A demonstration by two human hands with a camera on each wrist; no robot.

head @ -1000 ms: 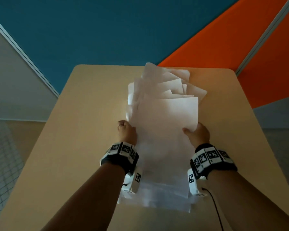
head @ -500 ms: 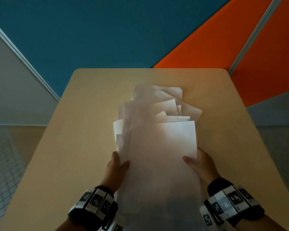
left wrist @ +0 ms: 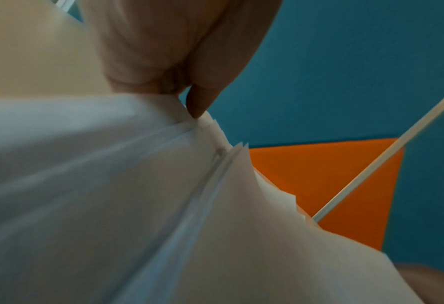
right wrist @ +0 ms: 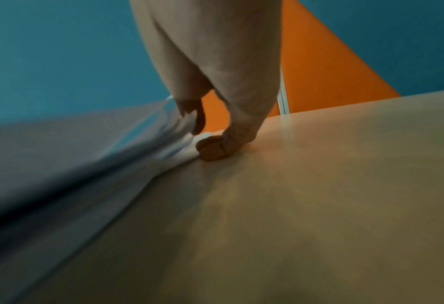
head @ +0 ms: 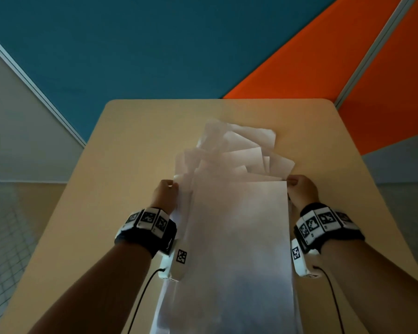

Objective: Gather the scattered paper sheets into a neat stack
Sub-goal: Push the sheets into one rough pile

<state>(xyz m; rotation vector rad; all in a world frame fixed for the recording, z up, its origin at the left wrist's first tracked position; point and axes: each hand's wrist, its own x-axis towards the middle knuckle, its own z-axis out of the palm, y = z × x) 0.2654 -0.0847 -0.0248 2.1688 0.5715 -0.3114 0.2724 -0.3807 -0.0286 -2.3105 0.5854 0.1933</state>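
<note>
A loose pile of white paper sheets runs down the middle of the beige table, and its far end is fanned out in crooked corners. At the pile's left edge my left hand grips with curled fingers; the left wrist view shows a fingertip pressing on the layered sheet edges. My right hand pinches the right edge near the top sheet's far corner. In the right wrist view its thumb lies on the sheets and its curled fingers rest on the table.
Bare tabletop lies on both sides of the pile, with the table's far edge just beyond the fanned sheets. Blue and orange partition walls stand behind. Black cables hang from the wrist cameras.
Both hands have slid forward along the pile's sides, from its middle to level with the top sheet's far edge. The pile now reaches closer to me.
</note>
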